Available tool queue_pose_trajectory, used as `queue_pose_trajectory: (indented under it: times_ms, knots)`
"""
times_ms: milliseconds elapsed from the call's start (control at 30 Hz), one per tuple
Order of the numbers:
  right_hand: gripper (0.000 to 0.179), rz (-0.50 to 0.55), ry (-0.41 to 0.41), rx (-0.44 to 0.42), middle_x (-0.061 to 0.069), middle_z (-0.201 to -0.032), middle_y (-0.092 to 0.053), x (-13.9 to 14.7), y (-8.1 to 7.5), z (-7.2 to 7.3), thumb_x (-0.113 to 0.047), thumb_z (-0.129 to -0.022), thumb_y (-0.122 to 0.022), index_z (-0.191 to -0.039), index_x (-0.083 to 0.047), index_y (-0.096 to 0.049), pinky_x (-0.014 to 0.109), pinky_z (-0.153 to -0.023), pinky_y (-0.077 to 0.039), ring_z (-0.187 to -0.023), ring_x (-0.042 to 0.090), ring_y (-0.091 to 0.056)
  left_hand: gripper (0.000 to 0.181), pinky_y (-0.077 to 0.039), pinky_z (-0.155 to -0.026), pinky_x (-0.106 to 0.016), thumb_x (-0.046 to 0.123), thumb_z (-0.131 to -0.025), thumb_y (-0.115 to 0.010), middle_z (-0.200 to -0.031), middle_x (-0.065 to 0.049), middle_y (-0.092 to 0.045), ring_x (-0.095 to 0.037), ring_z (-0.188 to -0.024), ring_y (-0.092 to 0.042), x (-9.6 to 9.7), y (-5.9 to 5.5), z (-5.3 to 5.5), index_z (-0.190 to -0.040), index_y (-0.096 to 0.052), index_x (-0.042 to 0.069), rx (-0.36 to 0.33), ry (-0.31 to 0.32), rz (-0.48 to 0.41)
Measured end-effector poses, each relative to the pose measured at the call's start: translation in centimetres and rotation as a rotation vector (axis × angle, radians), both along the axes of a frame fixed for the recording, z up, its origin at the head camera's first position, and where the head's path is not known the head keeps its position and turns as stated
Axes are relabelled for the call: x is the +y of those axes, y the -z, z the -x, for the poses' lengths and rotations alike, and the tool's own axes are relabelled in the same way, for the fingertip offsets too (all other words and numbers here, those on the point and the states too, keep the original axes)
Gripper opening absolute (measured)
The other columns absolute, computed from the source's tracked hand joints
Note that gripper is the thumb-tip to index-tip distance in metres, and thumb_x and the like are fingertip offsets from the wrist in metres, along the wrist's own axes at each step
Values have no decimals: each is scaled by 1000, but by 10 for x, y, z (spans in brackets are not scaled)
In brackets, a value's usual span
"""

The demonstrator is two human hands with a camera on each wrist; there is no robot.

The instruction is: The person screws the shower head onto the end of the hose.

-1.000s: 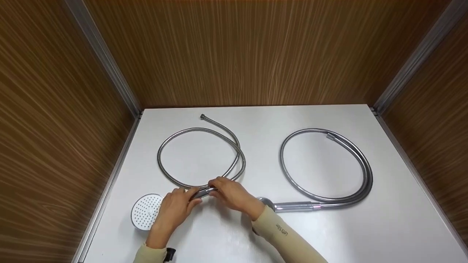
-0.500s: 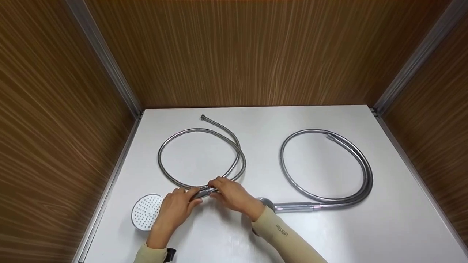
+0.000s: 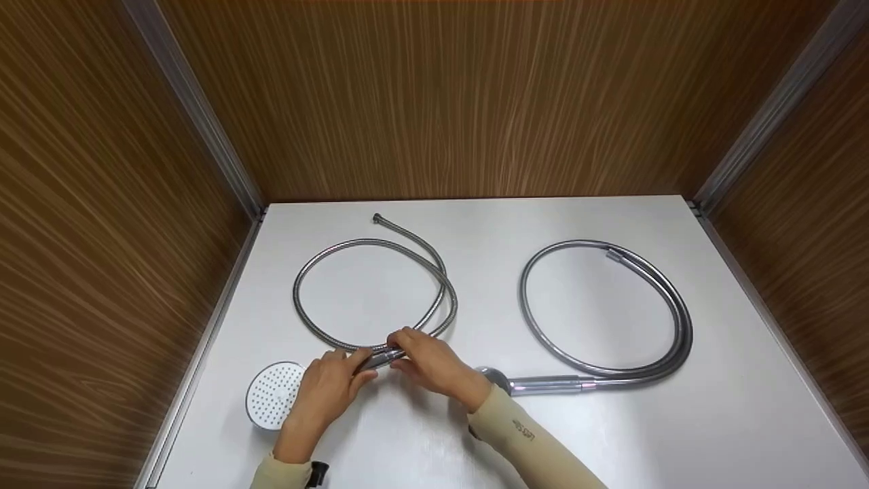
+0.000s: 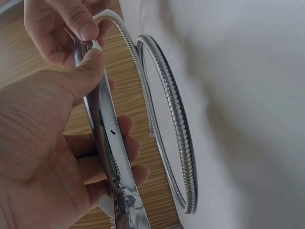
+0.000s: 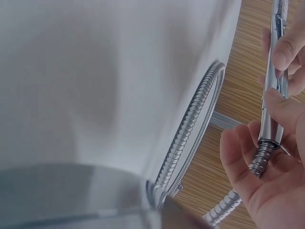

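Observation:
My left hand (image 3: 326, 394) grips the chrome handle (image 4: 113, 131) of a hand shower, fingers wrapped beneath it and thumb on top. Its round white face with many small nozzles (image 3: 271, 397) shows left of the wrist in the head view. At the handle's other end, my right hand (image 3: 434, 365) pinches the smooth metal hose connector (image 5: 272, 128) between thumb and fingers. From that connector a ribbed metal shower hose (image 3: 296, 288) runs out in a loop on the white table. The hose's free end, a small nut (image 3: 376, 218), points to the back.
A second hand shower (image 3: 546, 385) lies on the right, with its coiled grey hose (image 3: 684, 326); my right forearm partly covers its head. Wood-grain panels (image 3: 434, 102) enclose the white table (image 3: 489, 272) at the back and both sides.
The right hand's fingers shift slightly at the connector. The left hand keeps its grip on the handle, and the hoses stay where they were.

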State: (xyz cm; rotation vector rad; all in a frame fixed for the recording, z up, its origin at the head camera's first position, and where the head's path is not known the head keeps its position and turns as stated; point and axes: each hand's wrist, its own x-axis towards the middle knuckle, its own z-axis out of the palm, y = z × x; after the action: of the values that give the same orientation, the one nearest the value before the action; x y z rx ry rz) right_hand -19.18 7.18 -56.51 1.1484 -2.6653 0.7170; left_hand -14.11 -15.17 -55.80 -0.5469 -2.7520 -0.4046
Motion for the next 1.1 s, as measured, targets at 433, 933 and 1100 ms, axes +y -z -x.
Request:
queue_pose_trajectory:
  times_ms: [433, 933, 1100]
  knots:
    - [33, -85, -15, 57, 4, -104, -67, 2, -1, 0, -28, -101, -70, -128, -10, -63, 34, -75, -59, -87, 18, -67, 30, -45, -58, -42, 39, -94, -74, -71, -5, -54, -24, -64, -54, 0, 3, 0, -115, -68, 19, -23, 5, 5]
    - [25, -174, 34, 0, 2, -107, -69, -1, 14, -4, -27, -101, -70, -121, -14, -63, 35, -72, -60, -92, 19, -70, 29, -43, -53, -40, 39, -92, -75, -71, -7, -55, -23, -60, -51, 0, 19, 1, -114, -70, 20, -70, 13, 41]
    - [21, -177, 19, -34, 2, -107, -69, 1, 19, -3, -28, -103, -66, -118, -14, -63, 34, -75, -60, -92, 19, -69, 30, -42, -54, -37, 40, -92, -74, -73, -6, -55, -20, -60, -49, 1, 25, 2, -115, -71, 21, -119, 10, 33]
